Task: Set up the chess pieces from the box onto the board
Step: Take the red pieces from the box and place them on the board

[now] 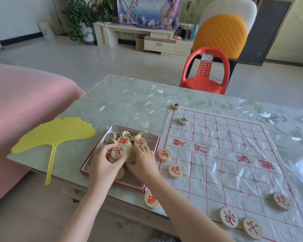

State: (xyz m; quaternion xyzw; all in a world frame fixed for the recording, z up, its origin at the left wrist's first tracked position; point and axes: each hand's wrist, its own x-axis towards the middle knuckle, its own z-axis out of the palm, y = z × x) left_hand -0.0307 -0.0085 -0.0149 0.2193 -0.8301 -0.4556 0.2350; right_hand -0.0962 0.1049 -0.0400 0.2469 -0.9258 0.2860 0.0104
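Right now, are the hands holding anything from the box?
The left hand pinches a red-marked piece by its rim, between thumb and fingers, above the box. The right hand rests among the pieces; a grip cannot be told.

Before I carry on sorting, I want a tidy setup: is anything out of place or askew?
One red-marked piece lies off the board, on the tablecloth near the table's near edge beside the box. The plastic board sheet is wrinkled, not flat. Both the left hand and right hand are in the box.
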